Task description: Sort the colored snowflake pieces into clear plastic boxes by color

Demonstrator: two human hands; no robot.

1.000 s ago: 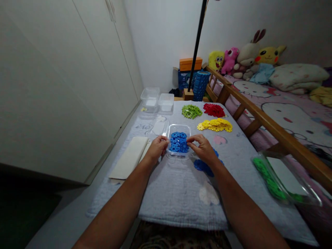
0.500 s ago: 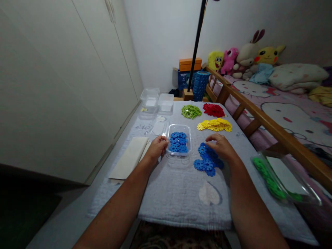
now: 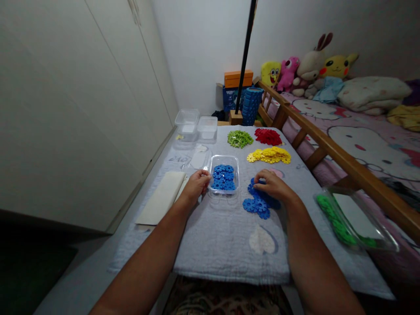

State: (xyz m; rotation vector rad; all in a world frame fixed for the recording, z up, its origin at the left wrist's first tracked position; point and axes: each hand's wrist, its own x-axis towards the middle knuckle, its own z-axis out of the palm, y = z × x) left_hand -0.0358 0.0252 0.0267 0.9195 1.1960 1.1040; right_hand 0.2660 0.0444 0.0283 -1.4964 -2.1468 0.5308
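Pinching the clear plastic tub (image 3: 225, 159) by its left side in the head view, the left hand (image 3: 196, 183) has fingers nearly closed. Right of the tub, the right hand (image 3: 273, 184) curls over loose blue flower discs (image 3: 256, 205), fingertips close; whether they grip one, I cannot tell. A sideways tug could tip the tub; clumsy picking could scatter the pile, partly hidden beneath that hand.

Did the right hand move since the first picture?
Yes, rightward: the right hand went from beside the clear box over to the loose blue pieces.
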